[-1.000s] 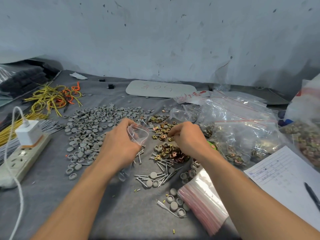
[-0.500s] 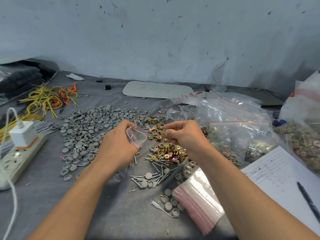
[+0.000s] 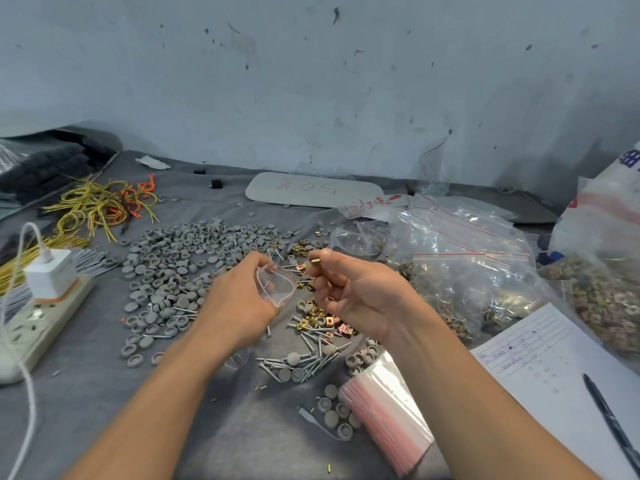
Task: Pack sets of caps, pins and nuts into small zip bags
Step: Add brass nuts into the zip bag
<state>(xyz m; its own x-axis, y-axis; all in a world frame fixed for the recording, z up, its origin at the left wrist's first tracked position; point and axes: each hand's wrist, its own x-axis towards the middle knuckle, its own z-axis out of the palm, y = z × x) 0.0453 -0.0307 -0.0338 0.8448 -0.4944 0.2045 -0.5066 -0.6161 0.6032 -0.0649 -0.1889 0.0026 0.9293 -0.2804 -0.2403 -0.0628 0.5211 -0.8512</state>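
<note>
My left hand (image 3: 239, 299) holds a small clear zip bag (image 3: 276, 285) with its mouth spread open above the table. Just right of it, my right hand (image 3: 356, 292) is turned palm up and pinches a brass-coloured nut (image 3: 314, 260) at its fingertips, close to the bag's mouth. Under both hands lie loose brass nuts (image 3: 320, 320) and silver pins (image 3: 304, 358). A wide spread of grey caps (image 3: 180, 251) covers the cloth to the left.
A stack of empty pink-striped zip bags (image 3: 388, 410) lies near front right, beside a lined sheet (image 3: 540, 358) and a pen (image 3: 613, 424). Large bags of nuts (image 3: 467, 271) fill the right. A power strip with a charger (image 3: 45, 296) and yellow wires (image 3: 93, 206) sit left.
My right hand has lifted off the nut pile, turned palm up and come toward the bag with a nut pinched. My left hand still holds the bag open.
</note>
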